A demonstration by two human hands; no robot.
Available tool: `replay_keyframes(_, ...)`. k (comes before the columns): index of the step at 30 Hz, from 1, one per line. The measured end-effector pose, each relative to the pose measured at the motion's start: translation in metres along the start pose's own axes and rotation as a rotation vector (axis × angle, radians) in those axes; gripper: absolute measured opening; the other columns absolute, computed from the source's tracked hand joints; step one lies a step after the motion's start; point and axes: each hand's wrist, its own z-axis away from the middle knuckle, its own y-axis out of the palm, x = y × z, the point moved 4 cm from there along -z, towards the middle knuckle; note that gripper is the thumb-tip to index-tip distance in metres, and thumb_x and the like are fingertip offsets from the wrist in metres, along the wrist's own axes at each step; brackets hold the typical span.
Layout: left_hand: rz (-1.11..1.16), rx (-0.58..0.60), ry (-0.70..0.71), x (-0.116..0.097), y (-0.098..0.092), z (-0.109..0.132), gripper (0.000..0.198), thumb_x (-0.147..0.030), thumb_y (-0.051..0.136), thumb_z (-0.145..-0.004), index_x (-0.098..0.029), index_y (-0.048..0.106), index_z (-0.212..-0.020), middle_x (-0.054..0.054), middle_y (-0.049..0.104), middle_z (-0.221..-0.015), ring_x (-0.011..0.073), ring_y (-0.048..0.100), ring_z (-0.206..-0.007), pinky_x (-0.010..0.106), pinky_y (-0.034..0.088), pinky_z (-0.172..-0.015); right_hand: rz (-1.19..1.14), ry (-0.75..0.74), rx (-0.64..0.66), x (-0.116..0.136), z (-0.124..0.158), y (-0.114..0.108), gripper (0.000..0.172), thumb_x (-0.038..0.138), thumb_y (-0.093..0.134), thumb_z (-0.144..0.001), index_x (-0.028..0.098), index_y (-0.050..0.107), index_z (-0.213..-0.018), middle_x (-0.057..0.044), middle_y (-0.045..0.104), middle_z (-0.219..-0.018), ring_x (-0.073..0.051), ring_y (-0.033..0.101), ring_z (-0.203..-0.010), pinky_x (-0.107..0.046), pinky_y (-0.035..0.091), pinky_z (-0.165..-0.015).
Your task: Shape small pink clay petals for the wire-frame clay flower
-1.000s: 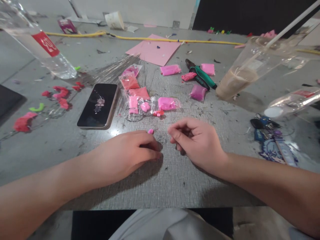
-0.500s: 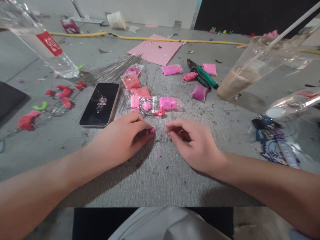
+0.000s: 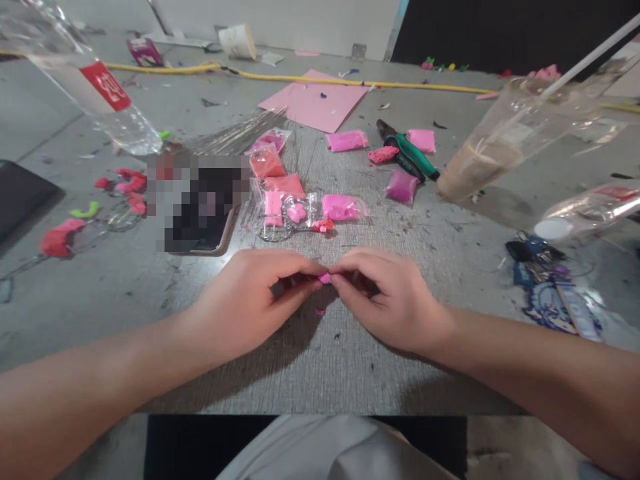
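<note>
A small lump of bright pink modelling clay (image 3: 325, 278) is pinched between the fingertips of both hands, just above the grey table (image 3: 280, 380). My left hand (image 3: 257, 287) grips it from the left, thumb and forefinger closed. From the other side my right hand (image 3: 387, 290) pinches it too; its curled fingers are partly hidden. Below the fingertips lies a tiny pink scrap (image 3: 319, 311). Just beyond the hands are a small red and pink clay piece (image 3: 323, 227) and a bag of pink clay (image 3: 343, 207).
A phone (image 3: 203, 213), partly pixelated, lies left of several clay packets (image 3: 283, 185). Green-handled pliers (image 3: 410, 155) rest farther back. At right stand a drink cup (image 3: 480, 157), a lying bottle (image 3: 590, 207) and keychains (image 3: 555, 287). A water bottle (image 3: 117, 107) stands at left.
My hands have come together. The left moved right with the pink clay, and the right fingertips have closed on its other side.
</note>
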Motion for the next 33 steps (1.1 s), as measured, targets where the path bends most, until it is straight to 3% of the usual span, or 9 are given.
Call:
replay_keyframes(9,0.091,0.01,-0.047,-0.004,0.001,0.001,0.012,-0.028,0.069,-0.093,-0.022,0.078,-0.098,-0.001,0.079,-0.087,0.0131,0.071,-0.075,0.022,0.053,-0.065,-0.035,0.008,0.029,0.0,0.0,0.001,0.009,0.02,0.061,-0.099,0.018,0.067,-0.091,-0.002,0.067,-0.078,-0.012,0.055,-0.067,-0.027,0.045,-0.063)
replay_keyframes(15,0.206,0.063,-0.087,-0.004,0.005,0.0,0.015,-0.033,0.067,-0.097,-0.024,0.079,-0.098,-0.003,0.08,-0.087,0.0122,0.073,-0.076,0.02,0.055,-0.066,-0.042,0.009,0.077,0.002,0.0,0.001,0.009,0.018,0.061,-0.096,0.019,0.063,-0.087,0.0,0.064,-0.077,-0.012,0.055,-0.068,-0.026,0.043,-0.062)
replay_keyframes(18,0.179,0.056,-0.083,-0.003,0.004,0.0,0.017,-0.032,0.065,-0.098,-0.022,0.078,-0.092,-0.003,0.079,-0.081,0.0115,0.071,-0.071,0.02,0.053,-0.063,-0.036,0.08,0.028,0.001,0.0,-0.005,0.012,0.013,0.058,-0.093,0.02,0.057,-0.083,0.003,0.058,-0.071,-0.01,0.05,-0.062,-0.025,0.039,-0.059)
replay_keyframes(22,0.015,0.016,0.015,-0.001,0.001,0.0,0.018,-0.03,0.063,-0.097,-0.02,0.076,-0.104,0.001,0.08,-0.091,0.0158,0.073,-0.079,0.026,0.054,-0.071,-0.106,0.151,-0.022,-0.003,0.001,-0.01,0.027,0.02,0.046,-0.104,0.021,0.049,-0.077,0.005,0.048,-0.063,-0.01,0.045,-0.058,-0.025,0.037,-0.057)
replay_keyframes(27,-0.137,0.025,0.172,0.007,0.003,0.0,0.019,-0.02,0.057,-0.099,-0.018,0.076,-0.103,0.006,0.077,-0.104,0.021,0.071,-0.097,0.034,0.055,-0.086,-0.08,0.102,0.039,-0.003,-0.001,-0.005,0.022,0.026,0.051,-0.106,0.019,0.063,-0.089,0.001,0.061,-0.073,-0.012,0.056,-0.067,-0.027,0.043,-0.063)
replay_keyframes(33,-0.217,0.046,0.185,0.017,0.006,-0.004,0.024,-0.025,0.056,-0.102,-0.019,0.078,-0.106,0.009,0.072,-0.107,0.023,0.068,-0.099,0.04,0.056,-0.091,-0.108,0.165,0.033,-0.006,0.0,-0.002,0.005,0.023,0.065,-0.098,0.019,0.067,-0.096,0.0,0.069,-0.081,-0.011,0.059,-0.064,-0.025,0.046,-0.059)
